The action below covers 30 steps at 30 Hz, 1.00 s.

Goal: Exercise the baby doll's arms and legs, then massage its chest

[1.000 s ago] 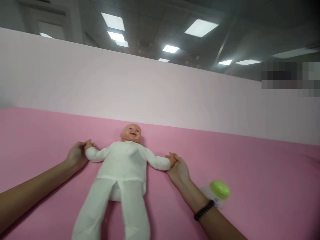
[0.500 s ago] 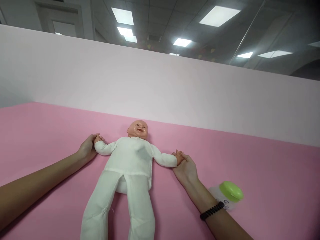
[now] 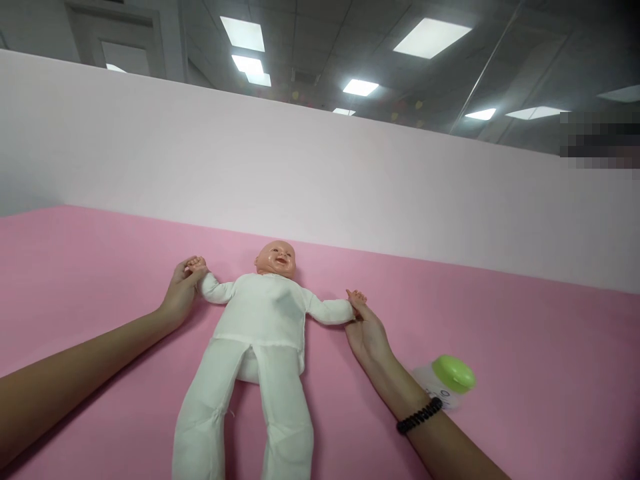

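A baby doll with a white cloth body lies face up on a pink surface, its head toward the wall and its arms spread. My left hand is closed around the doll's hand at the left, thumb against the small fingers. At the right, my right hand grips the doll's other hand, its thumb on top and the remaining fingers partly hidden underneath. A black coiled band circles my right wrist.
Beside my right forearm lies a whitish container with a green lid, partly covered by the arm. A white wall rises behind the doll's head. Ceiling lights show above it.
My left hand has shifted slightly up and right with the doll's hand, bending its arm more. The doll's right-side hand is tipped a little upward. The view has shifted slightly.
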Available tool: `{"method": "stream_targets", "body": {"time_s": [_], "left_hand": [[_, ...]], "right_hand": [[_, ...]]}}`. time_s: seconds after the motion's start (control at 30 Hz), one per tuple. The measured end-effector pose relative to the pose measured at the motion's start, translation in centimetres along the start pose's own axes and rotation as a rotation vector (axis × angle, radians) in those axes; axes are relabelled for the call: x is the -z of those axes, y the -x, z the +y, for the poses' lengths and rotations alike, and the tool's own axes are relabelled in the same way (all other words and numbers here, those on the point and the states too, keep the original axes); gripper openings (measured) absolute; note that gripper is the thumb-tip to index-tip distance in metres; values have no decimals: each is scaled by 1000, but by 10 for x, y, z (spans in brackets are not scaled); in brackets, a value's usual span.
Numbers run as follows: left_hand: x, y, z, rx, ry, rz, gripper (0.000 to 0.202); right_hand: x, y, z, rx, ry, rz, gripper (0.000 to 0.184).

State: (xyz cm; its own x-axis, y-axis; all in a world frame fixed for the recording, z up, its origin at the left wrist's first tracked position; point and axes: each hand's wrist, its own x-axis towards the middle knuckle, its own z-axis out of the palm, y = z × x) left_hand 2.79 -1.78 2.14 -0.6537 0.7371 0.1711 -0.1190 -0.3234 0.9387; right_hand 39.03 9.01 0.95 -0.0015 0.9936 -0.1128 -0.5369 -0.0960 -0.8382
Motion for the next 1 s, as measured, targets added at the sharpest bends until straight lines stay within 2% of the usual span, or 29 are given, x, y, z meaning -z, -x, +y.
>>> {"method": "stream_targets", "body": {"time_s": [0.07,0.1,0.17,0.23,0.3,0.4,0.47,0.53,0.57,0.67,0.7,0.77,0.8,0.83,0.9,0.93,0.97,1.0], "left_hand": [[-4,-6,9,-65,-76,-24,56],[-7,-12,15,-64,-151,-85,61],[-17,-31,26,0,-352,-232,64],[-28,-55,31,135,-514,-341,61],[-37,-78,31,261,-621,-405,50],[-45,-99,25,385,-750,-466,39],[-46,-103,26,394,-777,-484,39],[-43,-101,35,335,-736,-483,42],[-39,-98,43,290,-695,-476,44],[-22,-71,72,73,-557,-434,50],[-13,-56,79,-45,-520,-413,49],[7,-22,89,-185,-500,-382,44],[18,-3,89,-179,-483,-439,40],[28,14,88,-107,-495,-515,33],[45,42,82,72,-621,-792,27],[50,52,79,103,-654,-888,30],[54,57,76,126,-657,-923,33],[55,60,74,126,-620,-883,36]], "right_hand": [[-12,6,-7,111,93,-24,45],[-20,8,-12,186,181,-46,47],[-38,7,-20,336,454,-97,43],[-57,-2,-24,394,803,-144,33],[-73,-17,-21,292,1067,-141,24],[-84,-42,-9,150,1207,-128,9],[-87,-51,-6,108,1246,-117,15],[-88,-51,-12,124,1231,-115,10],[-88,-46,-20,149,1206,-116,5],[-81,-12,-53,267,1090,-171,21],[-75,4,-64,332,1047,-232,24],[-55,40,-77,635,1048,-472,17],[-42,58,-79,783,1101,-610,9],[-28,73,-78,887,1178,-773,5],[-1,96,-68,1100,1330,-1011,15],[10,102,-61,1209,1393,-1073,17],[19,106,-55,1315,1417,-1108,19],[25,106,-50,1383,1416,-1120,20]]}}
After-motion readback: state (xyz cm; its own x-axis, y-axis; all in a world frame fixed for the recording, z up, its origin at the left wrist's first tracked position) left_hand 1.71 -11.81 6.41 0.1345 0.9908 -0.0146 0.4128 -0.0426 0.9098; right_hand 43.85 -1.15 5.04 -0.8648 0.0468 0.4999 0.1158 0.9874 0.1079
